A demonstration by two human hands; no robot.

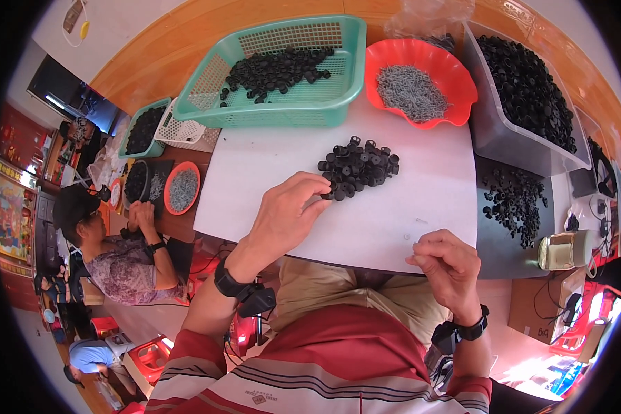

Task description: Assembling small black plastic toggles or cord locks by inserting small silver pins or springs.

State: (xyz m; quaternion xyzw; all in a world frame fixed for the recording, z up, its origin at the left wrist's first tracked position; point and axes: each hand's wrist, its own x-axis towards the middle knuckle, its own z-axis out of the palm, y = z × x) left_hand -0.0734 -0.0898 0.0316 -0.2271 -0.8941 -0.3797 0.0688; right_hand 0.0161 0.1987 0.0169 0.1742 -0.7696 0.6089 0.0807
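On the white board (269, 165) lies a heap of small round black plastic caps (362, 165). My left hand (283, 210) reaches to the heap's near left edge, thumb and forefinger closed about a black cap there. My right hand (452, 265) hovers over the board's front right edge. Its thumb and forefinger are pinched together; whatever they hold is too small to make out. Just beyond those fingertips, a couple of tiny pale metal bits (421, 221) rest on the board.
Behind the board stand a green basket (276, 117) of black parts, a red bowl (462, 93) of metal screws or pins and a grey bin (493, 145) of black caps. Loose small black parts (514, 203) and a jar (562, 250) sit right. A co-worker (127, 265) sits left.
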